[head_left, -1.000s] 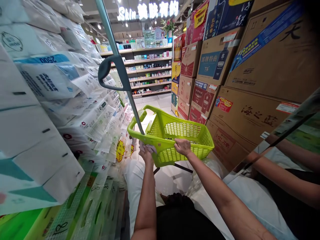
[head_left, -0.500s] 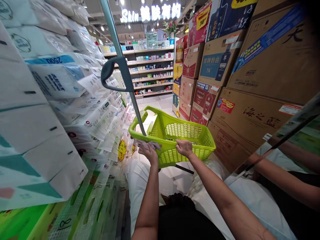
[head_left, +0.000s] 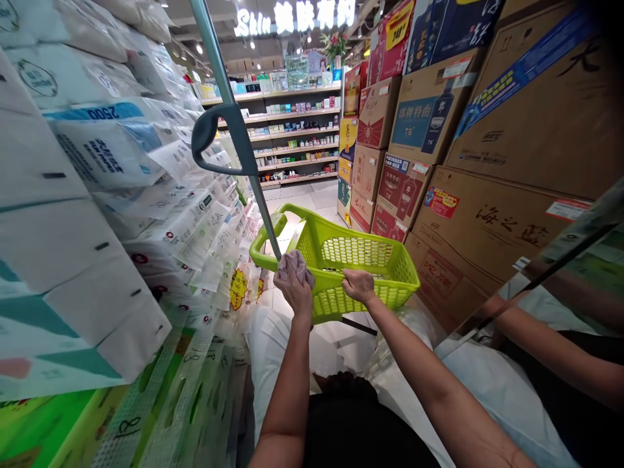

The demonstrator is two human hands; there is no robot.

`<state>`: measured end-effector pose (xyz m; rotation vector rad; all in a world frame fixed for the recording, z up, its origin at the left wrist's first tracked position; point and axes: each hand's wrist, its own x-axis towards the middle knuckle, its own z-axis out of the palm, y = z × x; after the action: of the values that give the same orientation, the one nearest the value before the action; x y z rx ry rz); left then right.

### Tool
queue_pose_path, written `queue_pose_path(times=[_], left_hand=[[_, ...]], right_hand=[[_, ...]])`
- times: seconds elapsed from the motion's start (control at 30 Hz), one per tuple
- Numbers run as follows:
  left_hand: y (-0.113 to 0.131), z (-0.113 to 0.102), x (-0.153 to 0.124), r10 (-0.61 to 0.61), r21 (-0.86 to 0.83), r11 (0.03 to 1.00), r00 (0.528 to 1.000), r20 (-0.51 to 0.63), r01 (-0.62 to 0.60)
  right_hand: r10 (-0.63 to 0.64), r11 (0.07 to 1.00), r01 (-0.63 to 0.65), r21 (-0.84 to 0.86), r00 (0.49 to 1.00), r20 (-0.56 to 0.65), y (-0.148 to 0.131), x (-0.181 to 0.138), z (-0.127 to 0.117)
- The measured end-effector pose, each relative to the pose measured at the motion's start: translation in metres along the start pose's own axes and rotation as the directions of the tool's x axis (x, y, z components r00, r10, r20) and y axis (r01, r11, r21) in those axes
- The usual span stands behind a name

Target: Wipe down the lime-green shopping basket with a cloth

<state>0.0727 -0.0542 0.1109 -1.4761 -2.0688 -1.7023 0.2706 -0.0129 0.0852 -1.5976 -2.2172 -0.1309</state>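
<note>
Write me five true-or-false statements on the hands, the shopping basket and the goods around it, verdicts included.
1. The grey pull handle rises at a tilt from the green shopping basket. True.
2. The left hand holds a crumpled cloth. True.
3. The right hand grips the pull handle. False: it grips the basket's near rim.
4. The stacked cardboard cartons stand on the basket's left. False: they stand on its right; wrapped tissue packs are on the left.
5. Shelves of small packaged goods stand beyond the basket. True.
</note>
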Motion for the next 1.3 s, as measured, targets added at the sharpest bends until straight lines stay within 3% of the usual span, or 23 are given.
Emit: queue_pose_path(times=[0.1,0.27,0.5,0.73,0.9,0.97,1.1,1.2,1.3], left_hand=[[0.009,0.003,-0.017,0.009,0.036,0.999,0.996,0.086,-0.012],[0.012,0.008,-0.037,0.089,-0.08,0.994,0.956,0.28,-0.069],[0.007,-0.01,-0.013,0.022,-0.007,1.0,0.993,0.12,-0.022],[0.014,0.002,-0.036,0.139,0.014,0.989,0.959,0.246,-0.147],[0.01,-0.025,-0.005,0.064,0.122,0.989,0.989,0.131,-0.081],[0.011,-0.029,0.0,0.046,0.13,0.99,0.992,0.12,-0.062],[0.023,-0.011,-0.02,0.027,0.082,0.996,0.977,0.212,-0.046],[0.031,0.003,-0.035,0.054,0.012,0.998,0.936,0.348,-0.062],[0.028,0.0,-0.028,0.055,0.012,0.998,0.94,0.336,-0.062]], right_hand=[[0.0,1.0,0.0,0.007,1.0,0.0,-0.001,-0.001,-0.001],[-0.021,1.0,0.021,0.005,1.0,0.005,-0.001,-0.003,-0.003],[-0.038,0.999,0.038,0.014,0.999,0.035,0.001,-0.005,-0.006],[-0.092,0.996,0.092,0.006,0.991,0.093,0.002,-0.006,-0.015],[-0.199,0.977,0.211,-0.026,0.95,0.239,0.015,-0.003,-0.03],[-0.169,0.979,0.193,-0.063,0.948,0.27,0.028,-0.007,-0.034],[-0.025,0.994,0.049,-0.099,0.974,0.226,0.056,-0.024,-0.034],[-0.043,0.998,0.051,-0.048,0.985,0.17,0.071,-0.036,-0.031],[-0.084,0.996,0.086,-0.01,0.988,0.127,0.09,-0.044,-0.026]])
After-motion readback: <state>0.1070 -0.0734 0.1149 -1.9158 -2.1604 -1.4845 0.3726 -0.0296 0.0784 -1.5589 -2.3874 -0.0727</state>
